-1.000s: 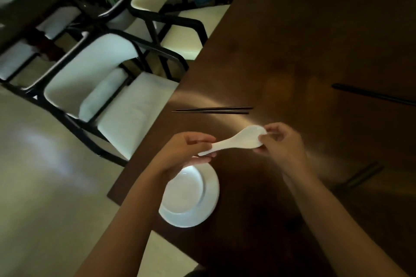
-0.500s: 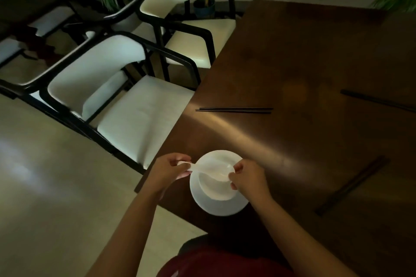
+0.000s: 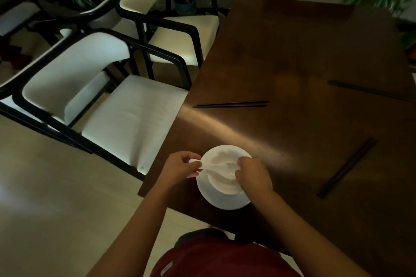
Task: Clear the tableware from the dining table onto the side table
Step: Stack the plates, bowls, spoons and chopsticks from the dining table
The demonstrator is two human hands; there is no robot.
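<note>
Tableware on this dark polished wooden dining table point(image 3: 304, 51) is down to a few pieces, and from the left the scene runs like this: two white-cushioned, black-framed armchairs point(image 3: 126, 105) stand pulled up along the table's left edge, with potted green plants point(image 3: 185, 0) on the floor beyond them. At the near left corner of the table the person's left hand point(image 3: 180, 167) pinches the handle end of a white ceramic soup spoon point(image 3: 221, 165), fingers curled round it, out past the dish's left rim. The spoon's scoop lies inside a small white bowl point(image 3: 225, 181), which sits on a round white plate point(image 3: 221, 199); stacking them this way looks meant to let everything go to the side table in one trip. The right hand point(image 3: 253, 175) is bent over the bowl's right side, fingertips down at the scoop end, though whether it grips the spoon, the rim or merely steadies things I cannot tell. All the china is plain, glossy and white, bright against the dark wood. Farther along, a pair of thin black chopsticks point(image 3: 231, 104) lies flat near the left edge, well apart from the stack. To the right, another dark pair point(image 3: 346, 167) lies at a slant, and a third point(image 3: 369, 92) shows at the far right edge. These are not yet gathered.
</note>
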